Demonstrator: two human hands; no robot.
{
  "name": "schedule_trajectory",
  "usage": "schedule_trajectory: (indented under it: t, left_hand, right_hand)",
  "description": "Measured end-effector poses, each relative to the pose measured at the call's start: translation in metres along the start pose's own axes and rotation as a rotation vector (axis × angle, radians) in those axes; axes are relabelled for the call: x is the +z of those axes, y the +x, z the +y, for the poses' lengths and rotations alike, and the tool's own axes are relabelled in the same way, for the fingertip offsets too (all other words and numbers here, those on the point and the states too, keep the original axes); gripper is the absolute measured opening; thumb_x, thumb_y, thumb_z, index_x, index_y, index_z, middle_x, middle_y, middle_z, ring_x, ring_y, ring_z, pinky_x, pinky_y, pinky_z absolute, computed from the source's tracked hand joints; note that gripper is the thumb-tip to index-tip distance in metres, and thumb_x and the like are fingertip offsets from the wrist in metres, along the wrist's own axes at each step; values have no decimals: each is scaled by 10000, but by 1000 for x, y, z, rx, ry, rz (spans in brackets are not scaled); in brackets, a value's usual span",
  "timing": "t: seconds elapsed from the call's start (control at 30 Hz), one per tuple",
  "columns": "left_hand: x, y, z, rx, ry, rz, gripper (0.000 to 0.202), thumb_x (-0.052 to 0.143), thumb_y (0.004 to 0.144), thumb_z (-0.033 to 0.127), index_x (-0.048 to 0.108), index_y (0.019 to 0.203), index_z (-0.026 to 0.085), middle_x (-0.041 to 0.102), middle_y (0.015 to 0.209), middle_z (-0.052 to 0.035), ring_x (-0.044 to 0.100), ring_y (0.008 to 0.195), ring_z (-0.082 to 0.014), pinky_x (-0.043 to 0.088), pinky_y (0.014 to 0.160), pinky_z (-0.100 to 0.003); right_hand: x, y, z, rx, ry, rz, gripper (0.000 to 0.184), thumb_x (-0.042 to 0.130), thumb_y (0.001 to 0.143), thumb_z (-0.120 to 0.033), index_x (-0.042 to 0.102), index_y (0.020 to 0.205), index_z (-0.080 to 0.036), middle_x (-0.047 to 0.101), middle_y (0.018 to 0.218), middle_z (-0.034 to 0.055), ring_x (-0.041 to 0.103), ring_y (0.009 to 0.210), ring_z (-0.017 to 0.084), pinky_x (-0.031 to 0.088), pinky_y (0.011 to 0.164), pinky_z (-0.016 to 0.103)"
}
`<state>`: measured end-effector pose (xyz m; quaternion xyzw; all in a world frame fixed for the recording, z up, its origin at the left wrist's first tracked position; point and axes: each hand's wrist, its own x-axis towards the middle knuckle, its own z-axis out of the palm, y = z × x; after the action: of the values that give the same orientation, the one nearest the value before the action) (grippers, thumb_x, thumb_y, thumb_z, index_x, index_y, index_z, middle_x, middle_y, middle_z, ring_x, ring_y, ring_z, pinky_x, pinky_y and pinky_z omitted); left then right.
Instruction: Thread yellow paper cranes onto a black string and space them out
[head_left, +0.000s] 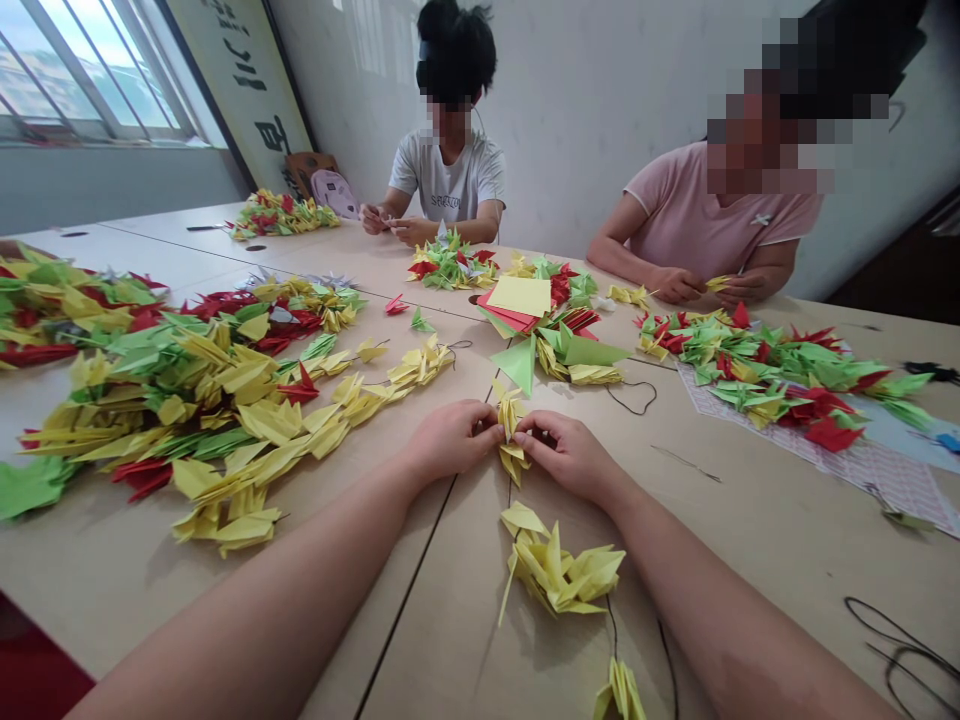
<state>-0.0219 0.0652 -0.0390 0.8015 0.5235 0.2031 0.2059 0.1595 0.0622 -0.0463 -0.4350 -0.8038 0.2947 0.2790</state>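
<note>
A small stack of yellow paper cranes sits between my hands at the middle of the table. My left hand pinches its left side with thumb and fingertips. From the right, my right hand is closed on the same stack. A dark thread runs down from there toward me, through a loose yellow crane cluster and another yellow crane bunch at the bottom edge. Left of my left hand lies a long string of yellow cranes, beside a large multicoloured crane heap.
Square coloured papers lie on folded cranes ahead. More crane strings cover printed sheets at right, near a needle-like wire and coiled black cord. Two people sit across, handling small pieces. A table seam runs beneath my hands.
</note>
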Motion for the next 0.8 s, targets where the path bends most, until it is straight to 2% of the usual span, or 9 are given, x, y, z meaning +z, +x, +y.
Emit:
schedule_trajectory:
  t: [0.8]
  left_hand:
    - [0, 0, -1, 11, 8, 1, 233, 441, 786, 372, 595, 771, 198, 593, 740, 3, 514, 672, -132, 355, 577, -236]
  right_hand:
    - [-1, 0, 0, -3, -7, 0, 151, 469, 812, -297, 571, 793, -186, 586, 737, 3, 482, 630, 116, 373, 585, 235]
